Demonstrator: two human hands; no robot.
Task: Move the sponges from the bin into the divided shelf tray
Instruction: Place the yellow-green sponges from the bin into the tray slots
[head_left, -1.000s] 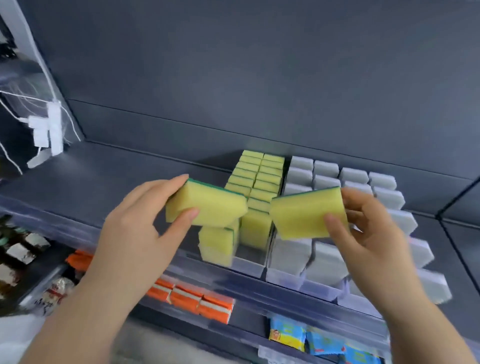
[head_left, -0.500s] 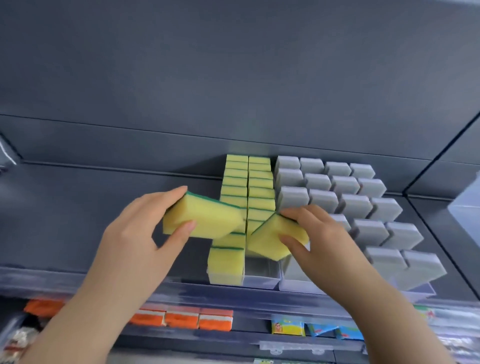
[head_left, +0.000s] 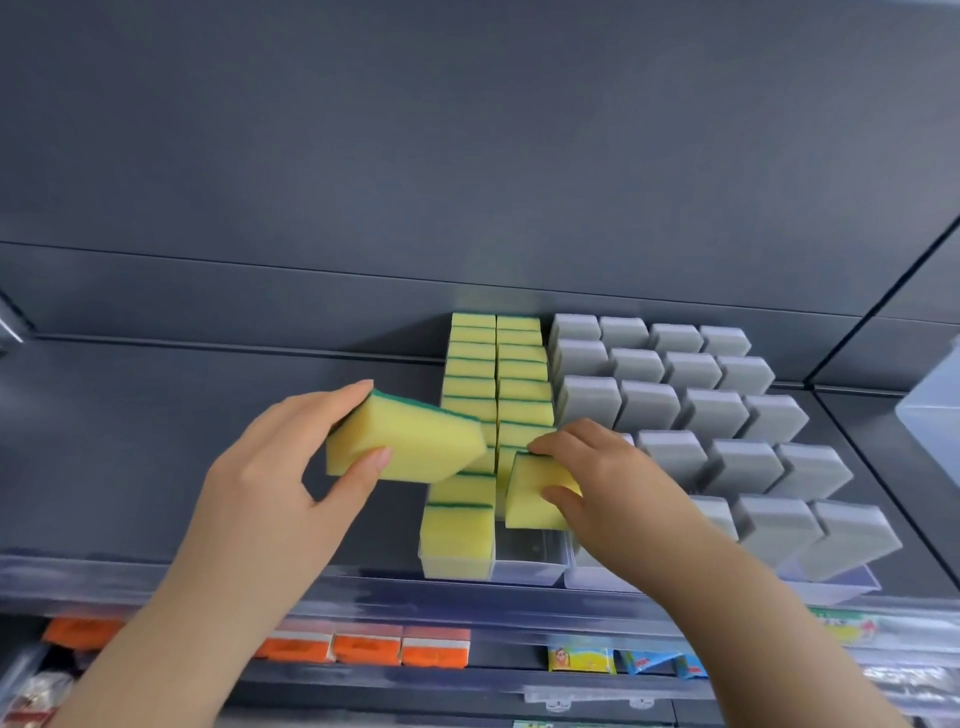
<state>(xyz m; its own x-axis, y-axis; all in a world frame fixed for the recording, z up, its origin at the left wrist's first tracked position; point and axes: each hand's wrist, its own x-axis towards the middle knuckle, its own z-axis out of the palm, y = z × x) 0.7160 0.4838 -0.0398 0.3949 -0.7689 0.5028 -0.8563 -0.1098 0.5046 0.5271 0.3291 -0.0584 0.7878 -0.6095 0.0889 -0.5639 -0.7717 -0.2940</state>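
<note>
The left hand (head_left: 270, 483) holds a yellow, green-backed foam sponge (head_left: 405, 441) aloft; the right hand (head_left: 613, 478) grips another sponge (head_left: 530, 491) in the clear plastic divided tray (head_left: 530, 566).

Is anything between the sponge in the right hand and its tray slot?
Nothing visible does. The right hand holds the sponge at the bare front slot of the tray; the left hand holds a second sponge off to the left.

You face a dark grey matte metal back panel (head_left: 467, 130) at twelve o'clock; a flat dark grey shelf board (head_left: 130, 441) at nine, a clear plastic front rail (head_left: 389, 592) at six. Soft, even light.
</note>
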